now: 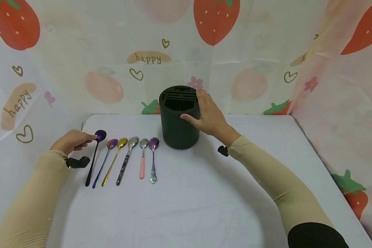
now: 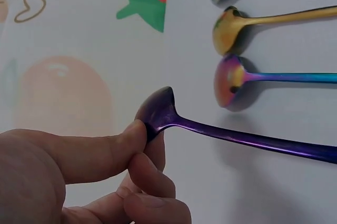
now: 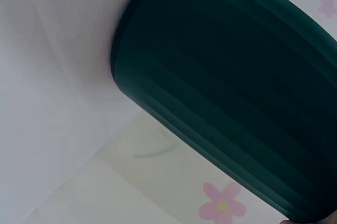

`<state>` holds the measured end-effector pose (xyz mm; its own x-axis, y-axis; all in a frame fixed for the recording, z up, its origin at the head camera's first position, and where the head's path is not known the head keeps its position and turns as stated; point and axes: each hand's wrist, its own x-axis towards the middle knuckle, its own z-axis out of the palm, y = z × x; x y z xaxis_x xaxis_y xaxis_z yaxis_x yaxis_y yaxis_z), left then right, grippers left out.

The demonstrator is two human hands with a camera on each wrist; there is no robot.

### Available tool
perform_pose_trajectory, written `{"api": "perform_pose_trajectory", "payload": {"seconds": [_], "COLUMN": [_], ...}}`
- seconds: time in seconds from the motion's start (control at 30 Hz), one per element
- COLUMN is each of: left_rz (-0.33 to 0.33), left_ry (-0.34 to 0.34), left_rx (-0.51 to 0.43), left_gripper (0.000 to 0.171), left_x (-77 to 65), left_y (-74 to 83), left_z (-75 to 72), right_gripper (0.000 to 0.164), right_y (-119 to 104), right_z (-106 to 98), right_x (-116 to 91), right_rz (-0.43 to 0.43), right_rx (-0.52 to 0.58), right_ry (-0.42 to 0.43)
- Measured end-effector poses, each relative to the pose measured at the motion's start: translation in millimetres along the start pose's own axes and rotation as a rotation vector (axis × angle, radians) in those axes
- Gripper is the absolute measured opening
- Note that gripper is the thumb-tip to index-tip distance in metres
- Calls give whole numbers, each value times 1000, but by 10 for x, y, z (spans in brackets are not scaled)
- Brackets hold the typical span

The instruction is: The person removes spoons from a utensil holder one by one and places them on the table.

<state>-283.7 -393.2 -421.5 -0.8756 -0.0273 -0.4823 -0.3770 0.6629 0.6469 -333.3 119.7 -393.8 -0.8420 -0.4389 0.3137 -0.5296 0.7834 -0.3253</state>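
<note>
My left hand (image 1: 75, 140) pinches a dark purple spoon (image 1: 94, 160) by the edge of its bowl, between thumb and fingertips. In the left wrist view that bowl is held up nearer the camera than the neighbouring spoons. To its right lie a rainbow-coloured spoon (image 1: 101, 166), a gold spoon (image 1: 113, 163) and a silver spoon with a black handle (image 1: 123, 168). My right hand (image 1: 210, 115) rests against the right side of a dark green utensil holder (image 1: 180, 132), thumb across its front and fingers extended along the rim. The holder stands upright, with slots and a larger opening on top.
A small spoon with a pink handle (image 1: 142, 167) and a purple spoon with an ornate handle (image 1: 153, 165) lie farther right in the row. Under everything is a white-covered table (image 1: 186, 206). Strawberry-printed cloth (image 1: 179, 41) hangs behind and at both sides.
</note>
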Motion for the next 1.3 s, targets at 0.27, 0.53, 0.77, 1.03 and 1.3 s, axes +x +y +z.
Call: {"api": "perform_pose_trajectory", "payload": {"seconds": [0.27,0.53,0.77,1.03,1.3], "left_rz": [-14,-21,-87,-105,-107], "left_ry": [-56,-100,-54,-74,-31], "left_rx": [21,28,-2,62,48], "left_gripper": [37,36,35,44,42], "left_x": [74,63,115,184,196], "left_y": [-116,-135,-190,-349,-433], "left_z": [63,110,127,133,180], "right_gripper": [116,115,114,115,116], "right_y": [2,-4,-29,-40,-45], "right_z": [-27,-23,-28,-11,-5], "right_x": [-3,-19,-21,10,17], "right_rz": [0,-4,-9,-5,0], "right_rx": [8,5,17,8,-3], "right_ry": [2,9,8,-6,-18]}}
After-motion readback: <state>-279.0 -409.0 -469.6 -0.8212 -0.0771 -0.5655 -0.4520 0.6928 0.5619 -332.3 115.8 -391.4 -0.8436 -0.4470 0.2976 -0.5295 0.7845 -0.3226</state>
